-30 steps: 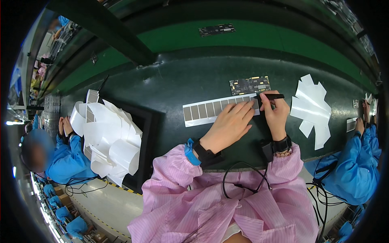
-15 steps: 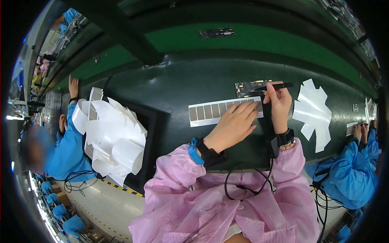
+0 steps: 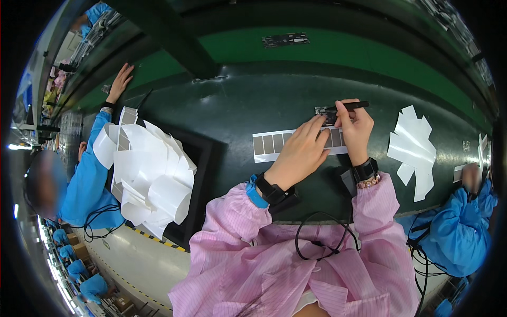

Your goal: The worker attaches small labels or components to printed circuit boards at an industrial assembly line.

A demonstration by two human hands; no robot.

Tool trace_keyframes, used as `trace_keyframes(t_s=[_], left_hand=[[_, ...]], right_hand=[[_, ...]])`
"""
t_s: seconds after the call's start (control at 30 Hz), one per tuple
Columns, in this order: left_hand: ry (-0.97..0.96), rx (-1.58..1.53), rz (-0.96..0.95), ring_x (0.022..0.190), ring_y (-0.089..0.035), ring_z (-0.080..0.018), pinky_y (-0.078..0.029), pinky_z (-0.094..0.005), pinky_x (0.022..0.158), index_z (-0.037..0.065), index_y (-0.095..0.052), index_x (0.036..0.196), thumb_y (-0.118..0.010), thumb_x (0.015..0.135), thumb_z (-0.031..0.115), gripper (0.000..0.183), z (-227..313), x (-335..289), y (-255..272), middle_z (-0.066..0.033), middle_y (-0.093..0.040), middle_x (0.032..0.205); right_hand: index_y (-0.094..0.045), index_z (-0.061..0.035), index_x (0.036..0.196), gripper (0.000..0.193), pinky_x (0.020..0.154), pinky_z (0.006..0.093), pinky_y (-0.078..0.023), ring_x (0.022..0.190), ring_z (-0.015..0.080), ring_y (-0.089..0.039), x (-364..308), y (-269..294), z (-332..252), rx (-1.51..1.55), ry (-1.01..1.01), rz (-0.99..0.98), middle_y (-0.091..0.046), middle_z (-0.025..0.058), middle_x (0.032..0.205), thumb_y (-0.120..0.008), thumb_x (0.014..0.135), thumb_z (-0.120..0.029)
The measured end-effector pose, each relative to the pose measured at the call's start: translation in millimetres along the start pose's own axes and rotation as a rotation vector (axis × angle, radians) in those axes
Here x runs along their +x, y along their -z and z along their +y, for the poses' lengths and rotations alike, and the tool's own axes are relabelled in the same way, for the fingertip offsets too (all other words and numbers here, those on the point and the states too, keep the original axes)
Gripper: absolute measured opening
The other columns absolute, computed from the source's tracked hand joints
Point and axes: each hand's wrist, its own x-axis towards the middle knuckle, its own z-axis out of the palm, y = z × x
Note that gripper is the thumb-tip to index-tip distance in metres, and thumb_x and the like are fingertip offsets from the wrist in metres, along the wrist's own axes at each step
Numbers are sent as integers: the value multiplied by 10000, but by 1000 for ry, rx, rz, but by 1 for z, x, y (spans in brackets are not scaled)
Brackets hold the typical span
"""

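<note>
A dark circuit board [image 3: 320, 111] lies on the green bench, partly covered by my hands. Just below it is a white strip [image 3: 269, 155] bearing a row of grey-brown rectangular stickers. My left hand [image 3: 298, 150] reaches across this strip with outstretched fingers, and its fingertips rest on the board. Held in my right hand [image 3: 357, 129] are slim black tweezers [image 3: 355, 105], pointing left over the board. Their tips are close to my left fingers; whether anything is between them is too small to tell.
A heap of white backing sheets [image 3: 153, 179] sits in a black tray [image 3: 203, 174] at left. More white sheets [image 3: 414, 145] lie at right. Another circuit board [image 3: 285, 40] is on the far green strip. Co-workers in blue sit on both sides; one hand [image 3: 120, 84] reaches out at far left.
My left hand has moved from the sticker strip up onto the circuit board. My right hand has shifted slightly left and up with the tweezers. The left co-worker's arm reaches farther out.
</note>
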Motion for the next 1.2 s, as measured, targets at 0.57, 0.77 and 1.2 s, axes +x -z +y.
trace_keyframes(t_s=[0.57,0.77,1.2], left_hand=[[-1,71,74,1220,-467,-320,-404,-398,999,-29,-503,1194,-706,774,192,516,-3,10,-6,-188,-479,1288],[-8,165,11,1105,-510,-288,-432,-373,904,-12,-502,1197,-708,773,201,518,-17,33,-5,-133,-535,1180],[-21,159,149,1033,-533,-348,-445,-424,885,-20,-510,1140,-702,763,155,458,-70,141,21,-182,-560,1078]], right_hand=[[-645,5,876,80,498,218,-449,535,80,-587,3,4,9,-213,134,-1,-634,44,711,-675,859,-67],[-638,20,917,104,508,212,-452,545,79,-584,6,34,-4,-101,19,64,-638,46,751,-663,879,-74],[-632,12,929,112,506,207,-418,540,77,-560,1,72,5,-29,-10,152,-611,44,716,-662,881,-84]])
